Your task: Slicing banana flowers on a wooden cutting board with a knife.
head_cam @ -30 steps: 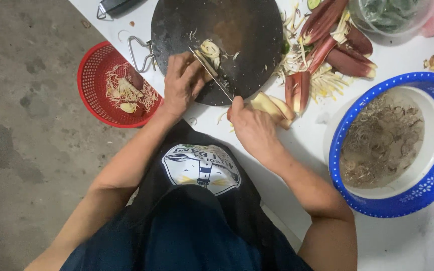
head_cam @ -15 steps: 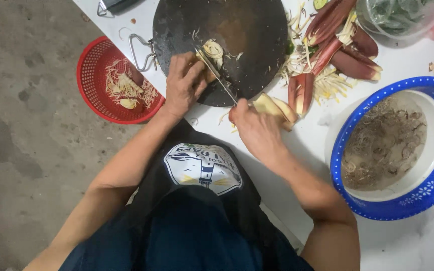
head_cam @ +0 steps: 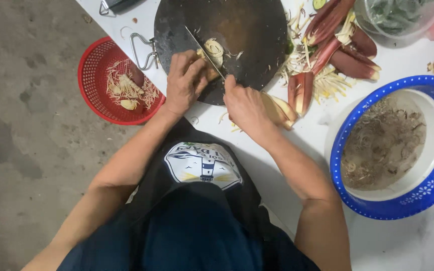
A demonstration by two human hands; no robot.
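The left hand [head_cam: 183,80] presses a banana blossom heart [head_cam: 212,55] onto the round dark cutting board [head_cam: 247,30]; the right hand [head_cam: 244,103] grips a knife [head_cam: 204,52], its blade on the blossom.

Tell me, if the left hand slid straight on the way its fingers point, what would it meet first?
Most likely the pale banana-blossom piece it presses on the round dark chopping board, beside the knife blade; depth is unclear.
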